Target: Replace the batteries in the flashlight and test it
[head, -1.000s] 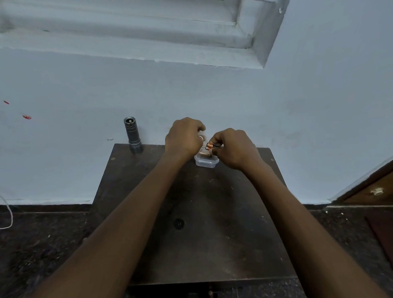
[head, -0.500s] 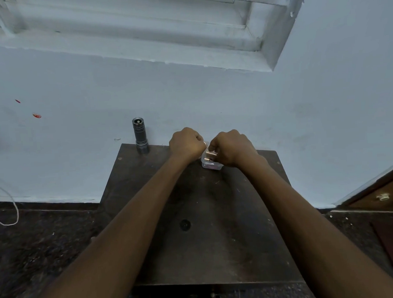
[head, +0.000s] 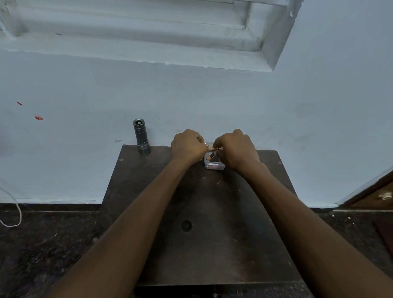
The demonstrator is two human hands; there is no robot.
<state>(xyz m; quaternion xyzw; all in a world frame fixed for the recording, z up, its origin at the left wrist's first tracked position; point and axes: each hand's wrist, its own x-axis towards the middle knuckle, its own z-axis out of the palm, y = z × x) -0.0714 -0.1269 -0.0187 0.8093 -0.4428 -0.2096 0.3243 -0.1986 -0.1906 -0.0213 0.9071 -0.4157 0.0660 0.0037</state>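
Just above frame centre, the left hand (head: 187, 147) and right hand (head: 237, 150) pinch a copper-and-black battery (head: 213, 149) over the small clear plastic box (head: 215, 165). Battery fetching seems underway; next, carry it to the upright grey metal flashlight (head: 141, 136) standing left.

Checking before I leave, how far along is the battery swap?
Early. Done: nothing visible; the flashlight stands alone at the table's back edge. In hand: both hands pinch a battery over the box. Left: fit batteries, test.
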